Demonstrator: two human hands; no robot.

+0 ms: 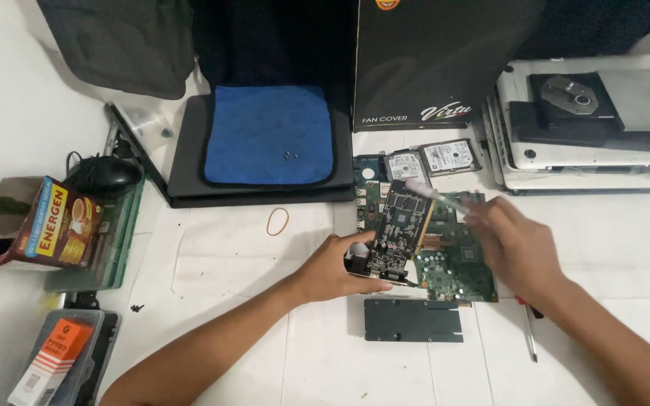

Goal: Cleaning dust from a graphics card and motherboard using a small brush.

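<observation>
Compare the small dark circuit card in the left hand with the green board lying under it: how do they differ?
The small dark card is tilted up, gripped by the left hand; the green board lies flat on the table. The card is black and narrower; the board is green and wider. Both carry chips and components.

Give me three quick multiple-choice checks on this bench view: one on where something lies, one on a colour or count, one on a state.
1. Where does the rubber band lie?
A. On the blue cloth
B. On the white surface in front of the cloth
C. On the green board

2. How many hard drives lie behind the green board?
A. One
B. Two
C. Four

3. What is the left hand doing?
A. Gripping the dark card
B. Resting flat, holding nothing
C. Holding the mouse

Answers: 1 B, the band sits on bare white below the blue cloth. 2 B, two drives lie side by side. 3 A, its fingers close on the card's lower end while the right hand holds a blurred brush.
</observation>
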